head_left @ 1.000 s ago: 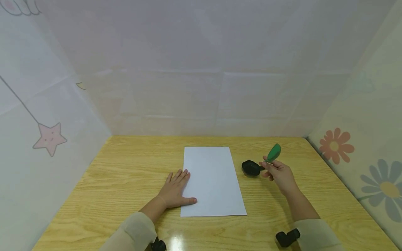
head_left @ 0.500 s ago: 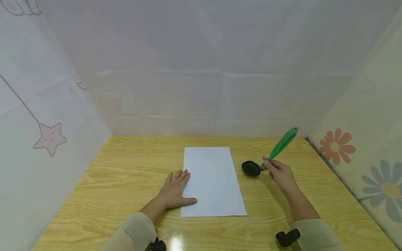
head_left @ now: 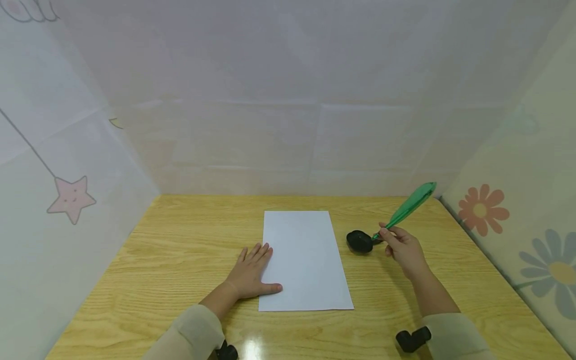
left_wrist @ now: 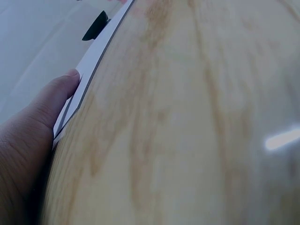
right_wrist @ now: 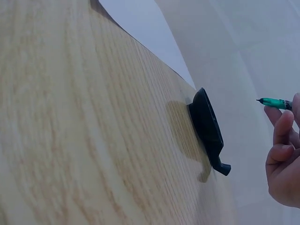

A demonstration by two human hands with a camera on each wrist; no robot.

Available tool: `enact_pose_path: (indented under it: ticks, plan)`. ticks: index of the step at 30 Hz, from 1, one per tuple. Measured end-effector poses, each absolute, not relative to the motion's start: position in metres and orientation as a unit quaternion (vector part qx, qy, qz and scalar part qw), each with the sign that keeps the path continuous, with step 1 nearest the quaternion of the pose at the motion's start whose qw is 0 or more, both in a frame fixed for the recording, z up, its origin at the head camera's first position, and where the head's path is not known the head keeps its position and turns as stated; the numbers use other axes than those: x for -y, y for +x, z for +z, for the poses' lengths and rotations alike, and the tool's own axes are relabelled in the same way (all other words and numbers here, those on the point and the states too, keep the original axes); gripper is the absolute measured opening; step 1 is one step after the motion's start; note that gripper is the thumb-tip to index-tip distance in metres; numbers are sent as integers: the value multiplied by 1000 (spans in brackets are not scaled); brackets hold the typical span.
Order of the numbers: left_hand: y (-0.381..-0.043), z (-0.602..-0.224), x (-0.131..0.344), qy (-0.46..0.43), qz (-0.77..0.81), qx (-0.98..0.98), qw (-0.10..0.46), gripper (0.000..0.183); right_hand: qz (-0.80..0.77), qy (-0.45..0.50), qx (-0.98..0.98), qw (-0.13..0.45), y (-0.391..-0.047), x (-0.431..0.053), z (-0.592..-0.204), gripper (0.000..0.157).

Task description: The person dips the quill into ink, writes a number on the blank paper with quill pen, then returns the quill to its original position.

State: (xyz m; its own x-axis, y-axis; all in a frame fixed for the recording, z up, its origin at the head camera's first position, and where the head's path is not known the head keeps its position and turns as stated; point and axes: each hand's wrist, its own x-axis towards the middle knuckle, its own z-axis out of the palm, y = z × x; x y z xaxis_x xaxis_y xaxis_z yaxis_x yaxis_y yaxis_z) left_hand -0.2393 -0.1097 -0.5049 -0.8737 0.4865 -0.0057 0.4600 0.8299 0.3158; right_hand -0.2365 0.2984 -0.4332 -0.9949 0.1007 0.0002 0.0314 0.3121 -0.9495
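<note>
A person's right hand point(head_left: 402, 247) pinches a green feather pen point(head_left: 407, 209) near its lower end, thumb and fingers curled round the shaft, above the right half of a wooden table point(head_left: 180, 250). The pen slants up and away toward the table's far right corner, its tip pointing down at a small black pen stand point(head_left: 359, 241) that sits on the wood just beside the hand. In the right wrist view the tip point(right_wrist: 260, 100) is clear of the stand point(right_wrist: 206, 126), not touching it. The left hand point(head_left: 251, 272) lies flat with fingers spread and straight, thumb pressing the near left corner of a white sheet of paper point(head_left: 303, 257). The sheet lies at the middle of the table, its long edges running from the near edge toward the far edge. Beige sleeves point(head_left: 191, 332) cover both forearms.
</note>
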Motion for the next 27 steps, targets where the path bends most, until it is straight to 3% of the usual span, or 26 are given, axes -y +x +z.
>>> enact_pose_path:
  ticks: [18, 27]
  plan:
    - [-234, -487, 107, 246, 144, -957, 60, 104, 615, -60, 786, 27, -244, -300, -438, 16]
    - [-234, -489, 108, 251, 153, -954, 58, 105, 596, -48, 801, 22, -246, -302, -442, 22]
